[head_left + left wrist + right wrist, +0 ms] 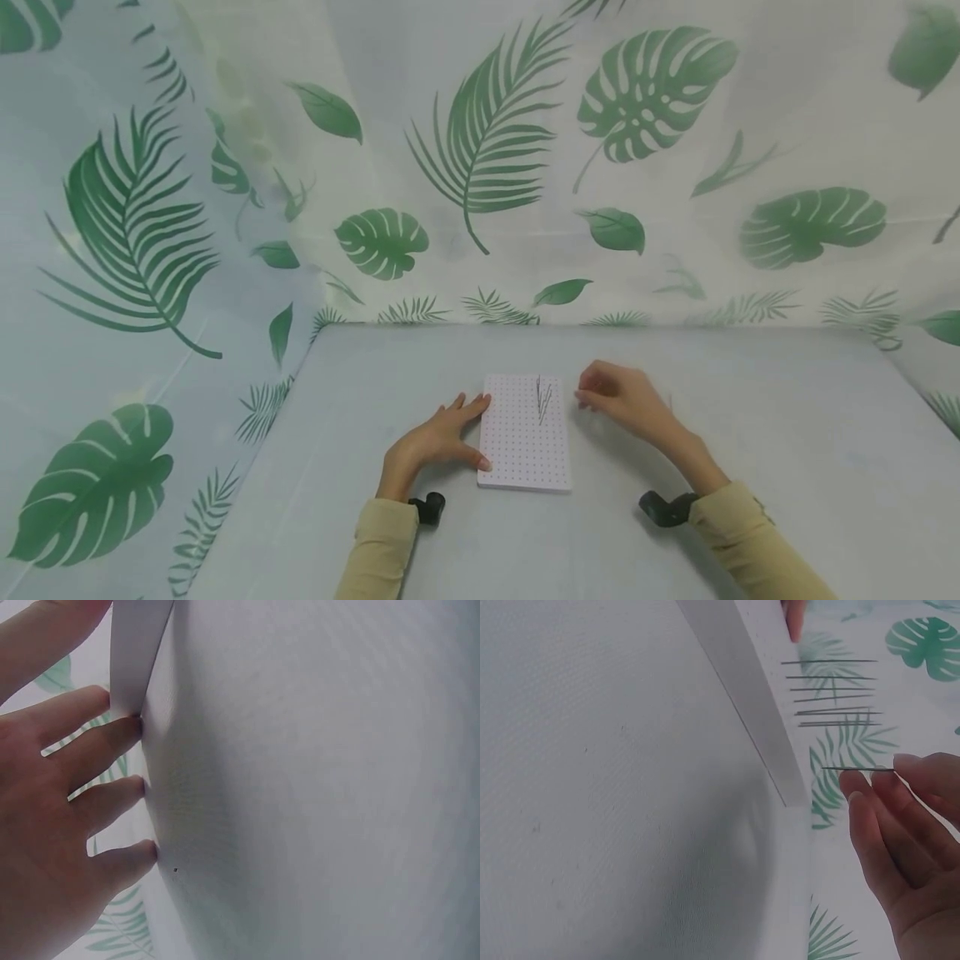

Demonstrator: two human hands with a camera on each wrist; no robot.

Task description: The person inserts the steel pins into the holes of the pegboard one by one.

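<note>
A white rectangular board (521, 454) with rows of small dots or holes lies flat on the table. Several thin metal pins (832, 690) stand up from its upper right part. My left hand (438, 433) spreads along the board's left side, thumb at the lower left corner and a fingertip at the upper edge; in the left wrist view, the fingers (112, 806) are fairly straight. To the right of the board, my right hand (626, 404) hovers above the table. Between thumb and fingertips it pinches one thin metal pin (859, 769), apart from the standing ones.
The pale table (795, 450) extends around the board on every side. Behind it and at the left hang white curtains (517, 267) printed with green leaves. Black wrist devices (667, 508) sit near both cuffs.
</note>
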